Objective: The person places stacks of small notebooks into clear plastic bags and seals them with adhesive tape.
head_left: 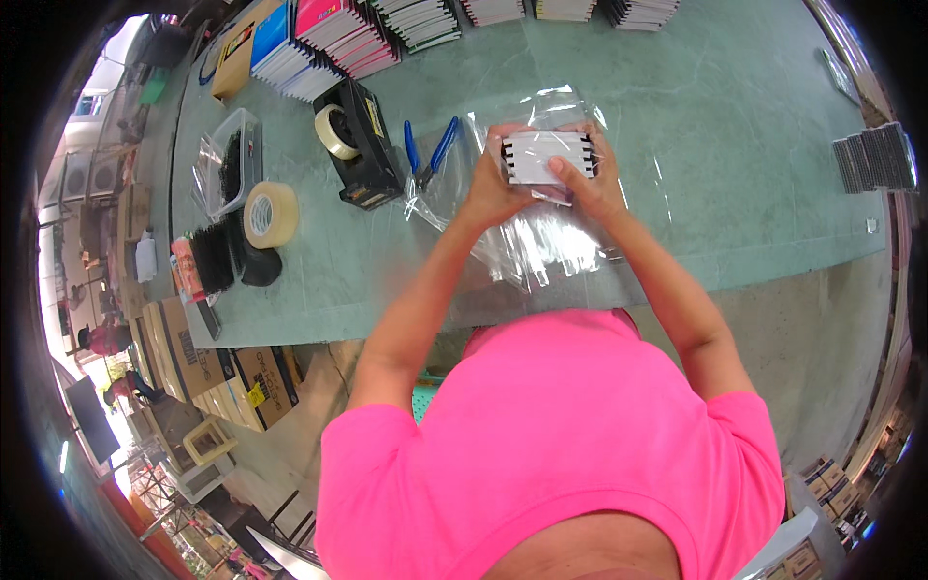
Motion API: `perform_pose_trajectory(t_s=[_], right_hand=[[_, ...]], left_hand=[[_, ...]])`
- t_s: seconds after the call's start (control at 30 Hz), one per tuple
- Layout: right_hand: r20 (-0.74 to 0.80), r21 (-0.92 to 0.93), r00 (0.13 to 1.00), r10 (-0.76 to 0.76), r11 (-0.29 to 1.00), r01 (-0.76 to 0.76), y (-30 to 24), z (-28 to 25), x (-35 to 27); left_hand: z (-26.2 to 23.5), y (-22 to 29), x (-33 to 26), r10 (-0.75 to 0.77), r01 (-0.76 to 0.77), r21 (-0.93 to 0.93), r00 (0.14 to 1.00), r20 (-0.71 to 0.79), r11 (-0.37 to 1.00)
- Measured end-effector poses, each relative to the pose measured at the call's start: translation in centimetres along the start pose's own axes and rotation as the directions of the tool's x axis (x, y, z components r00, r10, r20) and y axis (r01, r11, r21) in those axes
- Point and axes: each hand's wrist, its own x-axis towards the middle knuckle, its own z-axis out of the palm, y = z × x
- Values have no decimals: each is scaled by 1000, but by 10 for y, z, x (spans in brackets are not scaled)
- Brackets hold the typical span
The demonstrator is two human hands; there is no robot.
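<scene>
Both hands grip a small stack of notebooks (530, 159) over the green tabletop, its pale page edges and black comb bindings facing up. My left hand (495, 188) clasps the left side of the stack. Around the right side wraps my right hand (601, 179), its thumb lying across the top. Clear plastic film (561, 101) shows behind and around the stack; whether it fully encloses the stack I cannot tell. More shiny clear plastic (541, 253) lies under my wrists near the table edge. Left of my hands rests a pair of blue-handled pliers (423, 174), handles spread apart.
A black tape dispenser (375, 145), a tape roll (283, 215), a clear tub (247, 159) and black bristly bundles (211, 259) sit to the left. Several notebook stacks (333, 43) line the far side. A dark stack (868, 162) stands far right. Cardboard boxes (227, 377) are beyond the table's left front.
</scene>
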Motion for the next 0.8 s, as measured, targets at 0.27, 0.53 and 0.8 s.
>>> perform_pose_trajectory(t_s=[0.27,0.53,0.8], right_hand=[[-80,-198,952,-297,940,277,-6,-39,-21],[322,-615,807,-496,538,576,-30,-24,-21],[392,-622,779,-490,483,617,-24,-22,-22]], left_hand=[[-38,90,-7,457,-457,731,862,221,507],[-43,142,-32,228,-706,668,708,668,236],[-53,117,58,209,-774,578,629,749,257]])
